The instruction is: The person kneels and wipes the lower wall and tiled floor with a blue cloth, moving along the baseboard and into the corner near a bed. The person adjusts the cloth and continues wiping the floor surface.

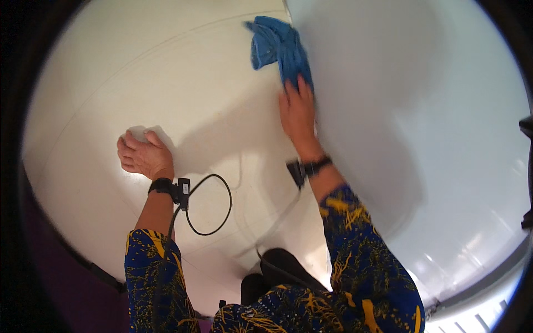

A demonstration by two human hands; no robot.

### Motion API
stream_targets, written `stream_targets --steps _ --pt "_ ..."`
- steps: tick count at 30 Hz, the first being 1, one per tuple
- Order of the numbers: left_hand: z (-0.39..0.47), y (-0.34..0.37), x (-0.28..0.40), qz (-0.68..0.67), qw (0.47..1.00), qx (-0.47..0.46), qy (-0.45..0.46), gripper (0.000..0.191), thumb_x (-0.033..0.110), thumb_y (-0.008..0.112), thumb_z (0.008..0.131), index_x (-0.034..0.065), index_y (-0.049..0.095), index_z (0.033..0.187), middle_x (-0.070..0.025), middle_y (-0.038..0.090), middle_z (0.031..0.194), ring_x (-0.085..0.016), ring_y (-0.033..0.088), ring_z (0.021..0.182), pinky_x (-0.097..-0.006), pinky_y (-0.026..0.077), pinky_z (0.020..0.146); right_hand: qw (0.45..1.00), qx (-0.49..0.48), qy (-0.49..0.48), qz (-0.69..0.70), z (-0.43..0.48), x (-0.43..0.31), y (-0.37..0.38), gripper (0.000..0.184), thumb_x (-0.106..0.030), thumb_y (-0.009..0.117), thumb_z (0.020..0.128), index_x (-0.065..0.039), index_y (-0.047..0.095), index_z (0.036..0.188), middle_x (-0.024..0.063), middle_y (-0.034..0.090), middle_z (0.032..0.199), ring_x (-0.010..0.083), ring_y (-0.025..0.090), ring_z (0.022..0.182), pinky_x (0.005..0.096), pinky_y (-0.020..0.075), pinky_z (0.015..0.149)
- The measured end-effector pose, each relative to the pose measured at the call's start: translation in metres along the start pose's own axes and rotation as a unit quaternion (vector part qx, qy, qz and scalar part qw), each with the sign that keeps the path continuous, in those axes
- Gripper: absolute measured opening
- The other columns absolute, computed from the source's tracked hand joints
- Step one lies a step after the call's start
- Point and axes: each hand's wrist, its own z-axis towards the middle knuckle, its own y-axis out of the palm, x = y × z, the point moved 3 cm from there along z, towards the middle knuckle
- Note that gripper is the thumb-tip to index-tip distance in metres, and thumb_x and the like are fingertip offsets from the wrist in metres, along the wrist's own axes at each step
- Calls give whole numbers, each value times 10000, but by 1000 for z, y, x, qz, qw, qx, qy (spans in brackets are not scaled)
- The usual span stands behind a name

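A crumpled blue cloth (pixel 283 48) lies on the pale floor (pixel 200 95), along the foot of a smooth light-grey surface on the right. On the near end of this cloth rests my right hand (pixel 298 108), its fingers stretched forward over the fabric; its palm side is hidden. My left hand (pixel 145 154) is at the left, down against the floor with curled fingers, and no object shows in it. Each wrist wears a black strap with a small device, the left one (pixel 183 193) trailing a looped black cable (pixel 230 204).
The light-grey surface (pixel 374 125) borders the floor on the right, close beside my right arm. My dark-clad knees (pixel 283 266) are at the bottom centre. A purple area (pixel 70 283) with a dark edge is at the lower left. A slatted white thing (pixel 479 318) shows at the lower right.
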Motion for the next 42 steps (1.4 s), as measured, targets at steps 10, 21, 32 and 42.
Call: stream_targets --steps 10,21,32,42 --pt "1 -3 2 -4 1000 16 4 538 335 584 958 84 454 1416 -147 403 1509 -342 328 1417 -548 196 1178 984 75 155 -37 -22 3 33 627 -341 710 935 83 515 1354 319 517 1413 484 468 1307 555 314 1144" --pt "0 -10 4 -11 1000 -9 -11 524 324 587 950 74 481 1399 -140 397 1510 -340 320 1421 -547 195 1181 979 0 115 169 107 -34 19 289 -203 747 912 5 682 1101 148 728 1071 263 685 992 375 529 898" --pt "-1 -8 5 -24 999 20 18 551 349 590 942 69 468 1401 -147 389 1510 -336 317 1414 -552 189 1168 945 -89 -272 159 33 -126 68 312 -160 710 829 -199 730 1138 173 586 1213 374 526 1138 515 422 903" --pt "-3 0 0 -29 999 4 13 511 350 584 944 97 469 1373 -135 404 1481 -327 322 1400 -539 195 1147 989 50 -117 -78 48 -75 32 413 -254 609 960 -198 610 1369 215 510 1357 417 457 1223 570 351 998"
